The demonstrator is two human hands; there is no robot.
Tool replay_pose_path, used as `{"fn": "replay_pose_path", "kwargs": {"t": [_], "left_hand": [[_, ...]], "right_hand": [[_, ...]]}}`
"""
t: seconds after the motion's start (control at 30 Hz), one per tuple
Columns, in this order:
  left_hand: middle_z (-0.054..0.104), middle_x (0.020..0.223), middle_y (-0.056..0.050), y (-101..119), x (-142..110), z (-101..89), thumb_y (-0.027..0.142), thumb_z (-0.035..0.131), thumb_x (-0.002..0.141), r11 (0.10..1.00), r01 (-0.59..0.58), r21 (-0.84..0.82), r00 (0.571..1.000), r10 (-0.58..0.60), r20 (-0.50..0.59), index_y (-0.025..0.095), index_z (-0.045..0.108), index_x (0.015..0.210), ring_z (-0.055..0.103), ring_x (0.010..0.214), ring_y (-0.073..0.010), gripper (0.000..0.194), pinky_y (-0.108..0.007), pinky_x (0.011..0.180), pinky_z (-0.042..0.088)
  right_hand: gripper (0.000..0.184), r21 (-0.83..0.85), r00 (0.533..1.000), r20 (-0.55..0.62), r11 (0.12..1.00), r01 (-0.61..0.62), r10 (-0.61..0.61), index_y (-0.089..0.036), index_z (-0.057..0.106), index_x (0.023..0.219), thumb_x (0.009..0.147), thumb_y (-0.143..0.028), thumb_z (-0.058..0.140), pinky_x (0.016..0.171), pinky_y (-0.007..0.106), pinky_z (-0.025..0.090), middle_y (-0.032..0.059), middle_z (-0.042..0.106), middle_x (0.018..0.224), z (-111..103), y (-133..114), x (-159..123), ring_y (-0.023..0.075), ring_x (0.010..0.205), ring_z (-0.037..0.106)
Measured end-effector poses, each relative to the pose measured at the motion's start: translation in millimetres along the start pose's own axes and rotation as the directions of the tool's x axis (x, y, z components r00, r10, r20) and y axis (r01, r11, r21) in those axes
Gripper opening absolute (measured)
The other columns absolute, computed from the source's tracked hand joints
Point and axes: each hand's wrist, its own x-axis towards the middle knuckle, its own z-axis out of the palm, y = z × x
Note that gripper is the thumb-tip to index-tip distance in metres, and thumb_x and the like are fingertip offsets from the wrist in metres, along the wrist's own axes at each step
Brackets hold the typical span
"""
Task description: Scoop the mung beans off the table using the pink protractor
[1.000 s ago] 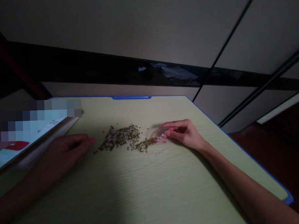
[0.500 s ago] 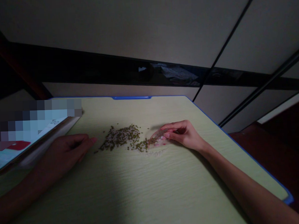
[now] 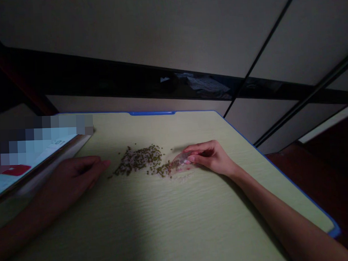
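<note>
Small green beans, which look like mung beans, lie in a loose heap mixed with pale grains in the middle of the table. At the heap's right edge my right hand pinches a clear plastic piece with pink-red marks between thumb and fingers. Its left end touches the beans; whether it is a bag or a scoop I cannot tell. Left of the heap, my left hand rests with curled fingers and thumb drawn together, apart from the beans. Nothing shows in it.
The pale wood-look table has a blue rim. A lit screen device, partly pixelated, stands at the left by my left forearm. Behind the table rises a cabinet with a dark band. Fine pale powder is scattered below the plastic piece.
The plastic piece has shifted slightly left, pushing some beans toward the main heap. My left hand keeps its pose. The whole view has drifted a little.
</note>
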Motion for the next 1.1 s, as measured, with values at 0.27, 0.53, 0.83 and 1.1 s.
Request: {"fn": "replay_pose_path", "kwargs": {"t": [0.27, 0.53, 0.83, 1.1], "left_hand": [[0.036, 0.038, 0.005, 6.3, -1.5, -0.1, 0.06, 0.041, 0.055, 0.998, 0.065, 0.012, 0.997, -0.066, 0.031, 0.023, 0.038, 0.039, 0.038, 0.04, -0.0117, 0.041, -0.024, 0.043, 0.031], [0.037, 0.037, 0.005, 4.3, -1.6, 0.2, 0.062, 0.039, 0.055, 0.997, 0.065, 0.032, 0.997, -0.067, 0.039, 0.023, 0.037, 0.039, 0.038, 0.04, -0.012, 0.043, -0.024, 0.043, 0.031], [0.037, 0.038, 0.005, 3.3, -2.2, -0.2, 0.062, 0.04, 0.055, 0.997, 0.069, 0.045, 0.997, -0.07, 0.027, 0.023, 0.038, 0.041, 0.039, 0.04, -0.0118, 0.042, -0.024, 0.042, 0.031], [0.036, 0.038, 0.005, 8.7, -3.3, 1.0, 0.061, 0.04, 0.053, 0.997, 0.072, 0.001, 0.997, -0.072, 0.024, 0.023, 0.037, 0.038, 0.037, 0.039, -0.0112, 0.041, -0.024, 0.041, 0.03]], "right_hand": [[0.019, 0.03, 0.998, 0.017, 0.997, -0.065, 0.065, -0.012, 0.074, 0.083, 0.065, -0.016, 0.069, 0.046, 0.02, 0.036, 0.0042, 0.07, 0.063, -5.9, -2.0, -1.8, 0.008, 0.049, 0.052], [0.021, 0.087, 0.994, 0.061, 0.991, -0.1, 0.095, -0.013, 0.074, 0.084, 0.064, -0.014, 0.069, 0.046, 0.02, 0.036, 0.0027, 0.068, 0.063, -3.4, -0.6, -2.2, 0.0078, 0.05, 0.053], [0.022, -0.041, 0.998, -0.027, 0.997, -0.062, 0.061, -0.012, 0.072, 0.086, 0.067, -0.022, 0.068, 0.04, 0.019, 0.027, 0.0, 0.06, 0.055, -3.4, 0.7, -1.5, 0.0055, 0.043, 0.04], [0.024, -0.036, 0.998, -0.026, 0.998, -0.058, 0.057, -0.012, 0.072, 0.088, 0.068, -0.024, 0.068, 0.039, 0.018, 0.029, 0.0008, 0.062, 0.056, -0.8, 1.5, -0.7, 0.006, 0.042, 0.041]]}}
